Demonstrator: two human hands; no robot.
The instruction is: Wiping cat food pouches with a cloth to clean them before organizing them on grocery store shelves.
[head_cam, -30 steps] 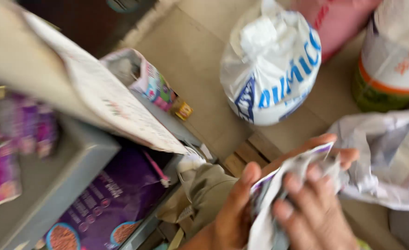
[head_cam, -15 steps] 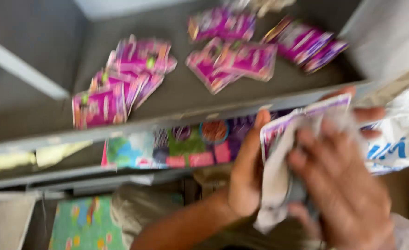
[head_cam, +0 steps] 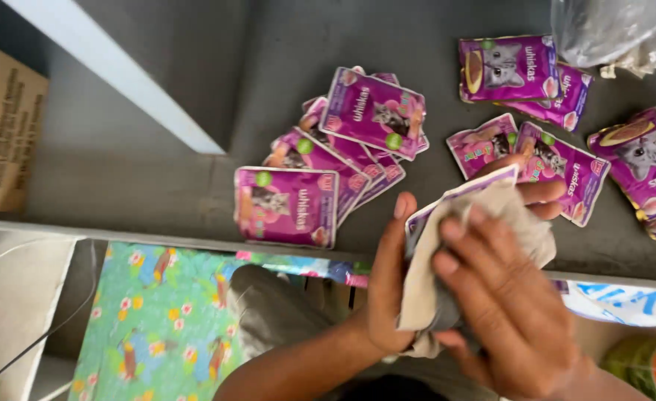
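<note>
At the far left a brown cardboard box (head_cam: pixel 5 126) leaned against the grey shelf (head_cam: pixel 157 171), and below the shelf's front edge lay a flowered, fish-printed sheet (head_cam: pixel 157 327). On the shelf, left of my hands, a fanned pile of purple pouches (head_cam: pixel 328 160) lay flat, the nearest one (head_cam: pixel 287 206) with its long side running along the shelf edge.

My left hand (head_cam: pixel 387 289) was curled around a purple pouch (head_cam: pixel 424 223), thumb up along its left edge and fingertips showing behind its upper right corner; its grip was closed on that pouch. The pouch stood roughly on end in front of the shelf edge, its long axis running up and slightly rightward, its top edge pointing toward the shelf. A beige cloth (head_cam: pixel 484 245) covered most of its face.

My right hand (head_cam: pixel 506 312) pressed the cloth flat against the pouch, fingers spread and pointing up-left, its grip wrapped on the cloth.

Further right more purple pouches (head_cam: pixel 558 167) lay scattered on the shelf, under a clear plastic bag (head_cam: pixel 610 30).
</note>
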